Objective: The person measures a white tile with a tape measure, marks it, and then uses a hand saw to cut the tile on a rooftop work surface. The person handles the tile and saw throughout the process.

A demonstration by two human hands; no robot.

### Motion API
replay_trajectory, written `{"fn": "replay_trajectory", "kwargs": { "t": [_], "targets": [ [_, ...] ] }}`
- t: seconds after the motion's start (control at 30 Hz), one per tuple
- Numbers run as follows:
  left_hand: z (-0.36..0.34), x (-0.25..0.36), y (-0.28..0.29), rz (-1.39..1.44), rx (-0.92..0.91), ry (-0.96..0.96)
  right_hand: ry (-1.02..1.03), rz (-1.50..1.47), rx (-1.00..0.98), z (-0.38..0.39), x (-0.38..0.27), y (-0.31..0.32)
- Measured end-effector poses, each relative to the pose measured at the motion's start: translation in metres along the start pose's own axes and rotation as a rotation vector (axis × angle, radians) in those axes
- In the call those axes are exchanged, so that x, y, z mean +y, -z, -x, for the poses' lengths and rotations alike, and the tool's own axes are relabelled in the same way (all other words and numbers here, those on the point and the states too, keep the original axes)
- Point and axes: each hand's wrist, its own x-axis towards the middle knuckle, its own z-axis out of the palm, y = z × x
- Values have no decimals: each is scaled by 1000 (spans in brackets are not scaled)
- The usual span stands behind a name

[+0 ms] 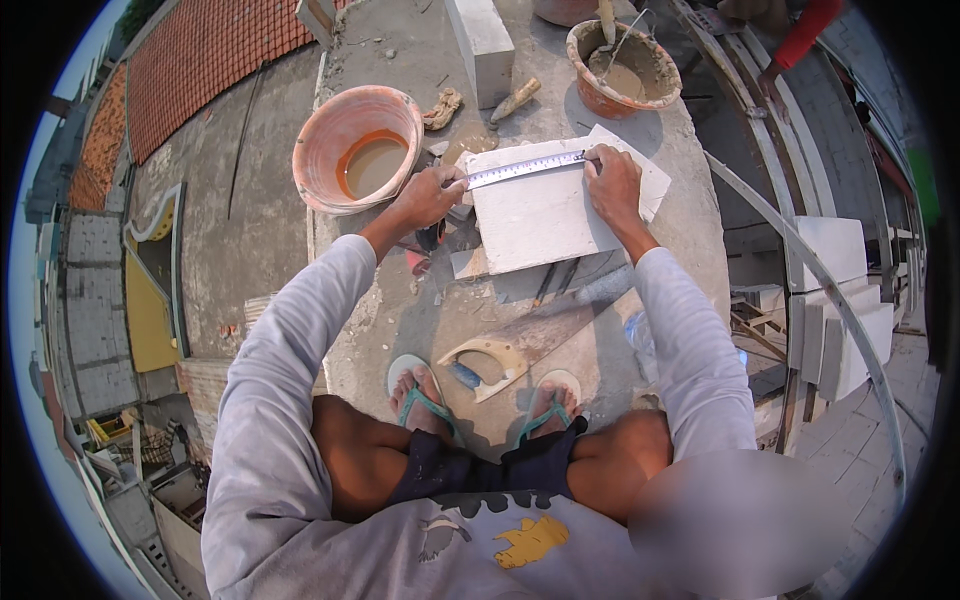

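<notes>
A white tape measure blade point(525, 169) is stretched across the top of a pale lightweight block point(545, 222), near its far edge. My left hand point(430, 196) is closed on the blade's left end, just off the block's left side. At the other end, my right hand point(612, 182) pinches the blade over the block's right part. Below my left hand sits a small black and orange object point(431, 236), partly hidden. A handsaw point(535, 345) with a wooden handle lies between the block and my sandalled feet.
An orange bucket point(310, 150) of murky water stands left. Far right is a mortar basin point(590, 98) with a tool in it. Another white block point(482, 55) lies ahead. The slab drops off both sides; a person's red sleeve point(803, 42) shows far right, above stacked blocks point(835, 310).
</notes>
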Motion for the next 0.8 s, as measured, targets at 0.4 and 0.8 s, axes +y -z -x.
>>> {"fn": "replay_trajectory", "kwargs": {
  "t": [0.4, 0.8],
  "targets": [
    [53, 23, -31, 41, -57, 118, -53, -38, -30, 58, -1, 21],
    [126, 29, -80, 216, -200, 103, -135, -30, -76, 146, -6, 60]
  ]
}}
